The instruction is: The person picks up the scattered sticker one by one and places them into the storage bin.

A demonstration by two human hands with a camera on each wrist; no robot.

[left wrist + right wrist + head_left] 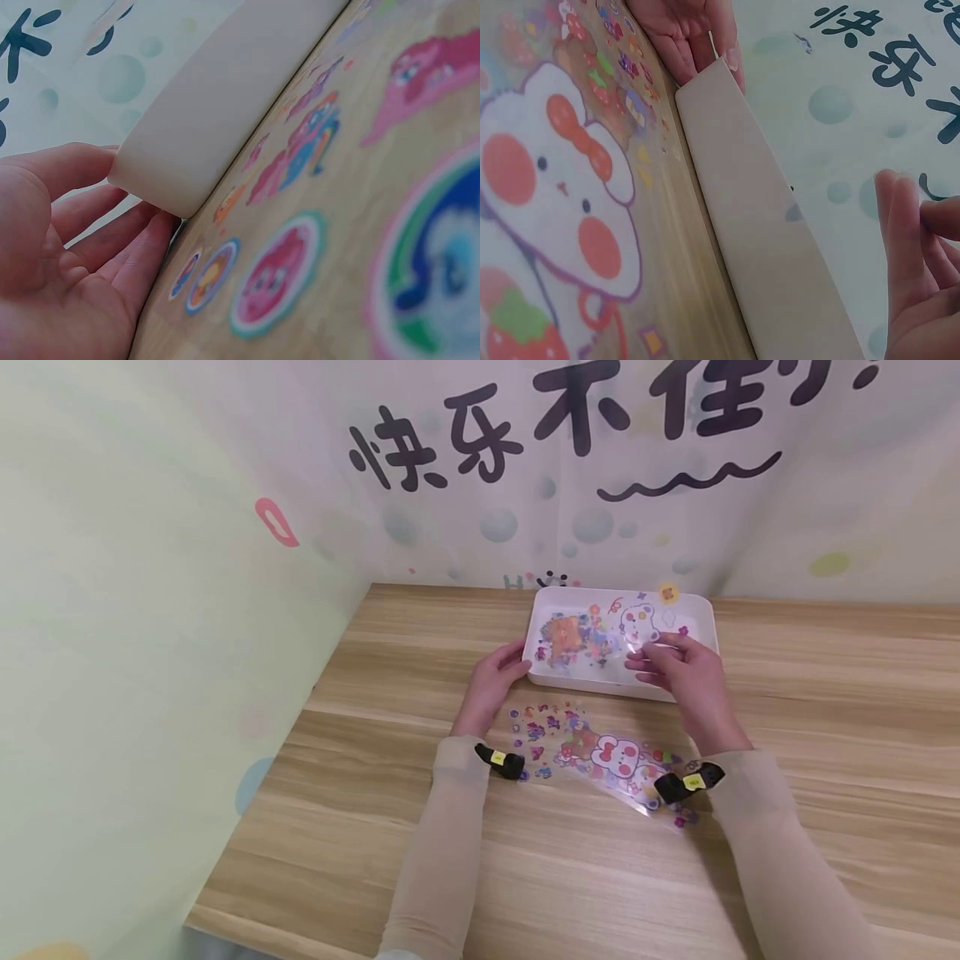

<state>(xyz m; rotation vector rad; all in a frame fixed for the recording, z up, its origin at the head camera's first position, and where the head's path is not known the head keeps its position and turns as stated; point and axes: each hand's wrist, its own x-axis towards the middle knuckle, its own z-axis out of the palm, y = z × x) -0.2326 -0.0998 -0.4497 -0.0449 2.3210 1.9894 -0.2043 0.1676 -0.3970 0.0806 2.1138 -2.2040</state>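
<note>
The white rectangular tray point(585, 684) holds a clump of clear sticker sheets point(566, 639) toward 9 o'clock. The left hand point(491, 681) grips its 8 o'clock corner, thumb apart from fingers. The right hand point(686, 672), fingertips pinched together, holds a bear sticker sheet point(637, 622) over its 2 o'clock area. Outside, at 6 o'clock, lie 2 sheets: pony stickers point(536, 731) and rabbit stickers point(618, 756).

The head view looks forward and down from above the wood-grain surface point(360, 793), wide enough to reach the lettered wall point(465, 552). Both wrist views sit low and close, tilted: the left faces a corner of the white tray point(202, 120), the right looks along its side toward the left grip point(686, 30). All three share tray and sticker sheets point(562, 195).
</note>
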